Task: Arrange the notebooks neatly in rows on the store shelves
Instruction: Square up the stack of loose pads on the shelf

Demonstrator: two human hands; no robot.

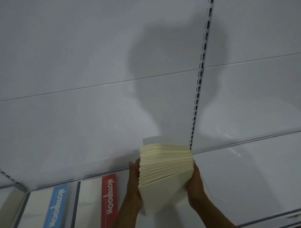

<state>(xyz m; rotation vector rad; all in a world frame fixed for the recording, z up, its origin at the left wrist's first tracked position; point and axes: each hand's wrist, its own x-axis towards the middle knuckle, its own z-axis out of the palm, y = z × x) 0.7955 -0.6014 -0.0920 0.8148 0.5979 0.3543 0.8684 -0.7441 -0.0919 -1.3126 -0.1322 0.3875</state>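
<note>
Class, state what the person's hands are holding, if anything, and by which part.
A stack of cream notebooks, gripped by its two opposite sides: left hand on the left, right hand on the right.

— What sort of place is this?
— A shop. White metal shelves (258,176) run along a plain back panel (83,65), with a slotted upright (200,73) for brackets.
— Anything on sale?
— Notebooks (107,204) laid flat in a row, titles showing.
</note>
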